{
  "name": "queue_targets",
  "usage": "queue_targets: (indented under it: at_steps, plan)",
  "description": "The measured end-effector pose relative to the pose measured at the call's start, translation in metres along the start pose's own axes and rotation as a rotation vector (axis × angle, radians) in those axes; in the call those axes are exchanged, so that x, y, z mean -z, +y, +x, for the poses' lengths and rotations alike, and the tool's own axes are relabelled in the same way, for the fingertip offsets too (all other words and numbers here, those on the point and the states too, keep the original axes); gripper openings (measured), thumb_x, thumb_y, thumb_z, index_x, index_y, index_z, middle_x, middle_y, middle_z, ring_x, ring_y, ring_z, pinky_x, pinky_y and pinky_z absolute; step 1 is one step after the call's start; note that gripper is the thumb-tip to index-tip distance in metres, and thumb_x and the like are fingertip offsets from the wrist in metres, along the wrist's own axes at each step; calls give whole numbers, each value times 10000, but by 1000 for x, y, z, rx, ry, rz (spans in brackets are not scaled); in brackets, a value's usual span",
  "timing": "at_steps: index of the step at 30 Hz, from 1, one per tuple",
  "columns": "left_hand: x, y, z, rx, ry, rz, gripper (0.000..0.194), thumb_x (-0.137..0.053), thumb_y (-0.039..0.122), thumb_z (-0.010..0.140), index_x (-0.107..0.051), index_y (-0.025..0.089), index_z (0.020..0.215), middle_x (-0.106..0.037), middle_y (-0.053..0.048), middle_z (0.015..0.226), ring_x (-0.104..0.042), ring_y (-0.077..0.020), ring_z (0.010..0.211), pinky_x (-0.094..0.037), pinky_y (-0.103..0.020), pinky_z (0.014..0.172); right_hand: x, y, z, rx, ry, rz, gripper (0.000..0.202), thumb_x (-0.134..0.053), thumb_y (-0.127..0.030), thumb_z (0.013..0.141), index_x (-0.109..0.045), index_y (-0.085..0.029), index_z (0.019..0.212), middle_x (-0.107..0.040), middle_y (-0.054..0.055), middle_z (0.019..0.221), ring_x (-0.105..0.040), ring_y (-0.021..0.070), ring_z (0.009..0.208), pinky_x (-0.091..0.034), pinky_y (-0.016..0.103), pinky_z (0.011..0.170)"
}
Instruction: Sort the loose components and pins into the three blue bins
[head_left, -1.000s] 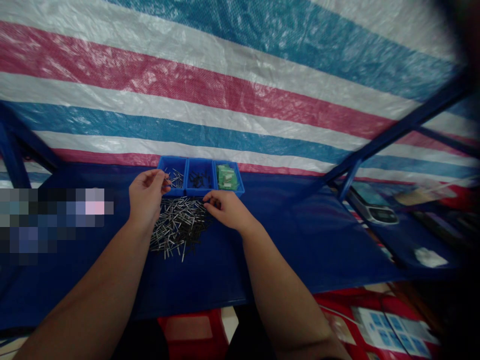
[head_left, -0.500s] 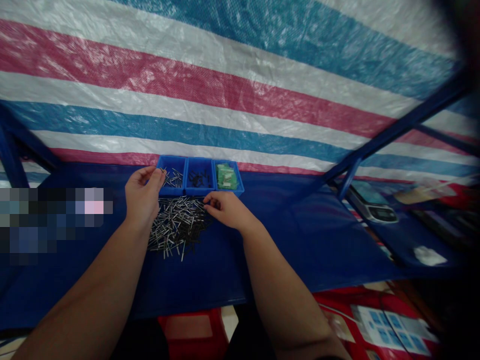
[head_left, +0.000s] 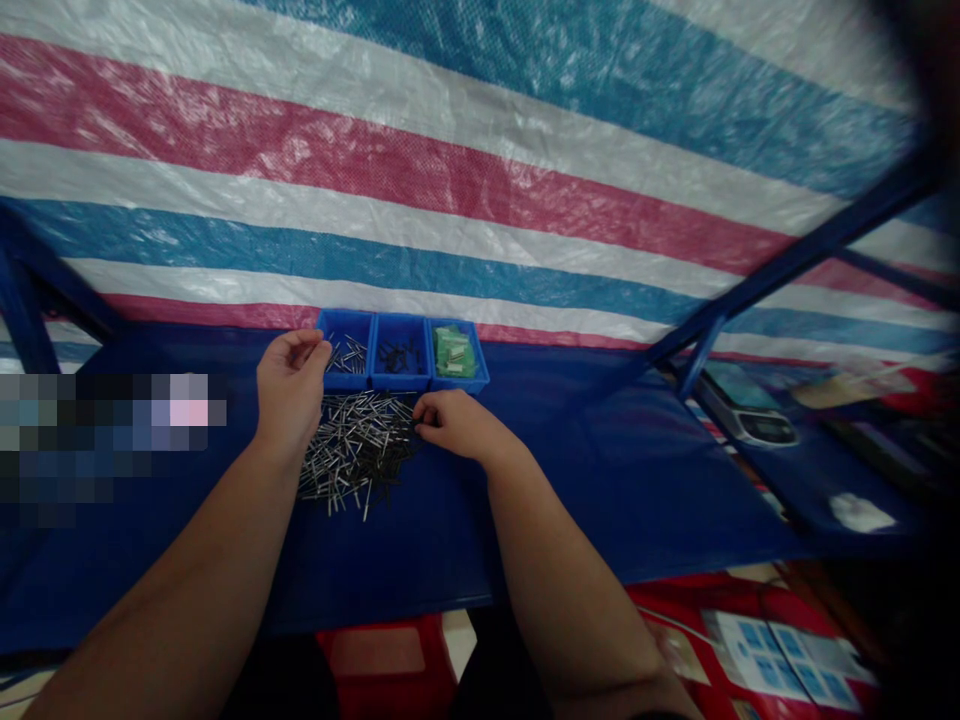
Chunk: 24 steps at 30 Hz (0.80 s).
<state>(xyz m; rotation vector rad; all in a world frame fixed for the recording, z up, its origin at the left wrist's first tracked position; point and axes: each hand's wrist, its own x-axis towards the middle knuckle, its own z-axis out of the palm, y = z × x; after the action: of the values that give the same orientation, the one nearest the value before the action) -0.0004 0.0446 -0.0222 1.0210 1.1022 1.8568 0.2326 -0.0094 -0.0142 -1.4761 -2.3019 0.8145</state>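
My left hand (head_left: 291, 385) is at the left bin's near left side, its thumb and fingers pinched together; whatever is between the fingertips is too small to make out. That blue bin (head_left: 325, 378) has several thin silver pins in it. A heap of loose silver and black pins, like pop rivets (head_left: 349, 445), lies on the blue tabletop in front of the bins. My right hand (head_left: 454, 422) has its fingers curled and closed at the heap's right edge, with a small dark piece by the fingertips. Its grip is partly hidden.
A middle blue bin (head_left: 400, 383) contains small black pieces, and a right one (head_left: 482, 372) green packets (head_left: 454, 345). Striped sheeting (head_left: 450, 170) hangs behind the blue table (head_left: 585, 480). A scale (head_left: 757, 425) and a crumpled white piece (head_left: 860, 511) are to the right.
My left hand has shifted slightly right, its fingers still pinched. My right hand has moved a little right and down, and its fingers look more closed.
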Motion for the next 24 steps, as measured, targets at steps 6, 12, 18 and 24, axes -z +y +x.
queue_targets:
  at_steps: [6, 12, 18, 24]
  plan:
    - [0, 0, -3, -27, -52, 86, 178, -766, 204, 741, -658, 195, 883, -727, -55, 990, -699, -175, 954, -546, -330, 949, -2, 2, 2, -1, 29, -43, 162, -664, -85, 810, -719, -169, 938, -706, 24, 801, -596, 124, 693, -395, 246, 648]
    - [-1, -1, -4, -29, -77, 96, 148, -752, 197, 748, -655, 191, 860, -729, -63, 965, -707, -181, 981, -547, -310, 939, 1, 2, 1, 17, 38, -54, 110, -661, -95, 827, -708, -171, 890, -672, 8, 751, -560, 117, 662, -359, 245, 625]
    - [-2, 2, -6, -49, -86, 139, 140, -752, 213, 758, -642, 216, 845, -724, -51, 933, -704, -215, 1017, -554, -363, 936, 5, 0, 0, 47, 92, -45, 70, -645, -121, 848, -687, -175, 860, -634, 3, 756, -527, 119, 681, -347, 253, 643]
    - [-4, 10, -9, -21, -99, 130, 164, -748, 249, 759, -607, 213, 834, -653, -4, 778, -700, -175, 783, -573, -311, 770, 9, -6, -1, 142, 172, 31, 75, -616, -140, 880, -660, -192, 912, -621, 15, 870, -555, 134, 788, -407, 255, 727]
